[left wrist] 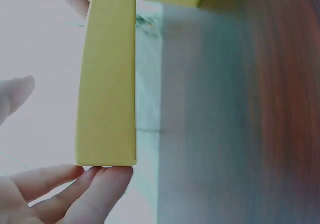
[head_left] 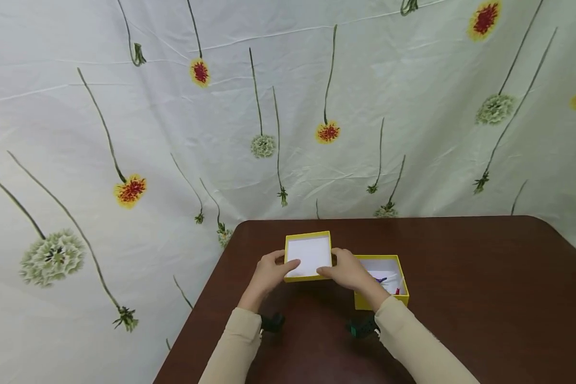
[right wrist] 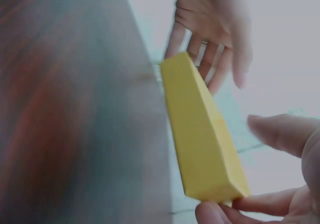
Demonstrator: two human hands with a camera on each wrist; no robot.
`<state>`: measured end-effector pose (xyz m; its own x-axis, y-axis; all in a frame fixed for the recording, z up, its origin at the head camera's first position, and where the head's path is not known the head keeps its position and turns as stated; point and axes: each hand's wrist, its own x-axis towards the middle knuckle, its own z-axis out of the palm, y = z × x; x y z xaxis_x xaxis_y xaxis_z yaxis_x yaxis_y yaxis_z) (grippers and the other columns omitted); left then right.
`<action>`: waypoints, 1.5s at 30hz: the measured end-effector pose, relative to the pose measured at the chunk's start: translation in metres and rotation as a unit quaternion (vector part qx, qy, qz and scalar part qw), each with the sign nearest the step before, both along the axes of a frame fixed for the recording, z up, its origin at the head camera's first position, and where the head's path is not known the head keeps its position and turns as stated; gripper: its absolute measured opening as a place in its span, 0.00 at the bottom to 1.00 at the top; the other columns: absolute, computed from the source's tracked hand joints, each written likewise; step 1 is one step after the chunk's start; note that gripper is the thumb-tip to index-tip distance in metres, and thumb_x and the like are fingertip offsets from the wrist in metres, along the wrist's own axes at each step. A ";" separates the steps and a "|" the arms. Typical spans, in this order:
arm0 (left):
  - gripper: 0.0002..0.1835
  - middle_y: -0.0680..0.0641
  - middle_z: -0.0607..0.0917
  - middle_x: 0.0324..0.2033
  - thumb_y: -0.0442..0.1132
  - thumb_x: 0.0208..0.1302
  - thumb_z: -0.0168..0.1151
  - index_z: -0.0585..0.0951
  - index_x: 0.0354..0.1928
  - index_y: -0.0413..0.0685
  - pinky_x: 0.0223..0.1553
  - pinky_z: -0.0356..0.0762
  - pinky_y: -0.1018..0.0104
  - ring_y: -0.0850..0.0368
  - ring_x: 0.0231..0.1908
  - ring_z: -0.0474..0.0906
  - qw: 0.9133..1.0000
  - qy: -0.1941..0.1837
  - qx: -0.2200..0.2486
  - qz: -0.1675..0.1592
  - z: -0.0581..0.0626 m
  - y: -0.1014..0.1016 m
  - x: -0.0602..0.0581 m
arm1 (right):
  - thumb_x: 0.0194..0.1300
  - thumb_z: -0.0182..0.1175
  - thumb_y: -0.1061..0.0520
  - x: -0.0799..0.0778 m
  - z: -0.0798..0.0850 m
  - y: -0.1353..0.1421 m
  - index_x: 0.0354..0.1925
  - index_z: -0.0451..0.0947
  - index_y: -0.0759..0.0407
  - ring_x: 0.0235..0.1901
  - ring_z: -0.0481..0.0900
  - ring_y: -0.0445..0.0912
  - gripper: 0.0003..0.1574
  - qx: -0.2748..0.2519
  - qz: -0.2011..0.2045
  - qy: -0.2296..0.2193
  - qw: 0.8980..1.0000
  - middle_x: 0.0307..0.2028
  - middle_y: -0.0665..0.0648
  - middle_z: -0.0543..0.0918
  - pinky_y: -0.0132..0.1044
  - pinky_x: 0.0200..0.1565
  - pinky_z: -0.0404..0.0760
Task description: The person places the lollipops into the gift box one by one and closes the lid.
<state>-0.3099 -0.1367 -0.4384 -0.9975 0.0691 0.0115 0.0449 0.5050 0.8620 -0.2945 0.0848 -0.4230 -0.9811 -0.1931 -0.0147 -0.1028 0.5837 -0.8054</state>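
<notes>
Between my two hands a shallow yellow box lid [head_left: 309, 253] is held up over the table, its white inside facing me. My left hand [head_left: 271, 274] holds the lid's left edge, with fingers [left wrist: 102, 191] against its yellow side and thumb over the inside. On the opposite edge, my right hand [head_left: 348, 271] grips the lid the same way. Behind my right forearm stands a deeper yellow box [head_left: 362, 302], open at the top and white within. Small purple and red items [head_left: 381, 280] lie inside it, partly hidden, too small to identify.
The dark brown table [head_left: 485, 298] extends far to the right and toward me. A white cloth [head_left: 293, 170] printed with flowers hangs behind it and along the left. Dark bands with devices [head_left: 363, 326] sit at both wrists, below the sleeves.
</notes>
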 end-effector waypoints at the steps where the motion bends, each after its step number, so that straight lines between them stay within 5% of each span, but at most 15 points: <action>1: 0.29 0.42 0.85 0.49 0.52 0.65 0.68 0.79 0.62 0.42 0.38 0.83 0.63 0.54 0.40 0.82 1.000 0.000 0.017 0.005 0.002 0.002 0.000 | 0.67 0.66 0.50 0.001 0.005 0.005 0.70 0.63 0.73 0.67 0.68 0.67 0.44 -0.008 0.002 -0.009 1.000 0.69 0.73 0.68 0.62 0.64 0.73; 6: 0.30 0.41 0.83 0.51 0.52 0.66 0.66 0.77 0.64 0.42 0.43 0.84 0.60 0.52 0.43 0.82 0.998 0.010 0.067 0.021 0.009 0.015 0.004 | 0.75 0.57 0.49 0.001 0.017 0.028 0.73 0.57 0.71 0.64 0.74 0.66 0.41 -0.081 0.030 -0.050 0.995 0.73 0.72 0.61 0.56 0.61 0.78; 11: 0.31 0.40 0.82 0.56 0.52 0.68 0.65 0.74 0.67 0.44 0.54 0.81 0.50 0.46 0.55 0.80 0.997 0.022 0.079 -0.006 0.014 0.027 0.009 | 0.77 0.52 0.50 0.003 0.022 0.047 0.72 0.60 0.71 0.63 0.74 0.65 0.36 -0.148 0.041 -0.078 0.985 0.69 0.73 0.66 0.55 0.62 0.78; 18: 0.28 0.40 0.80 0.55 0.52 0.69 0.63 0.73 0.65 0.45 0.49 0.80 0.51 0.45 0.55 0.79 0.992 0.057 0.109 -0.016 0.018 0.050 0.014 | 0.78 0.46 0.38 0.002 0.030 0.066 0.69 0.63 0.70 0.61 0.77 0.64 0.41 -0.187 -0.034 -0.098 0.977 0.70 0.72 0.67 0.67 0.68 0.64; 24: 0.18 0.41 0.82 0.51 0.48 0.70 0.62 0.77 0.54 0.45 0.43 0.80 0.59 0.45 0.53 0.80 0.984 0.123 0.125 0.005 0.016 0.069 0.017 | 0.73 0.41 0.26 -0.001 0.034 0.079 0.64 0.67 0.72 0.57 0.82 0.63 0.52 -0.203 -0.097 -0.114 0.968 0.67 0.73 0.68 0.64 0.67 0.67; 32: 0.11 0.42 0.83 0.46 0.42 0.72 0.61 0.79 0.47 0.42 0.40 0.74 0.65 0.54 0.42 0.76 0.968 0.201 0.147 0.027 0.008 0.096 0.016 | 0.71 0.46 0.26 0.000 0.034 0.094 0.68 0.64 0.69 0.62 0.77 0.65 0.53 -0.209 -0.138 -0.096 0.963 0.67 0.71 0.69 0.61 0.70 0.64; 38: 0.13 0.43 0.81 0.40 0.47 0.75 0.56 0.79 0.46 0.43 0.38 0.70 0.65 0.56 0.37 0.73 0.955 0.197 0.214 0.052 0.005 0.117 0.010 | 0.73 0.50 0.32 0.005 0.039 0.105 0.69 0.65 0.68 0.62 0.77 0.63 0.46 -0.209 -0.144 -0.064 0.965 0.66 0.70 0.71 0.61 0.71 0.64; 45: 0.20 0.41 0.83 0.50 0.52 0.72 0.59 0.79 0.51 0.41 0.57 0.80 0.52 0.47 0.56 0.82 0.954 0.154 0.251 0.050 0.011 0.140 0.008 | 0.73 0.54 0.36 0.014 0.036 0.116 0.67 0.70 0.66 0.63 0.77 0.62 0.41 -0.188 -0.153 -0.024 0.970 0.66 0.68 0.72 0.62 0.71 0.63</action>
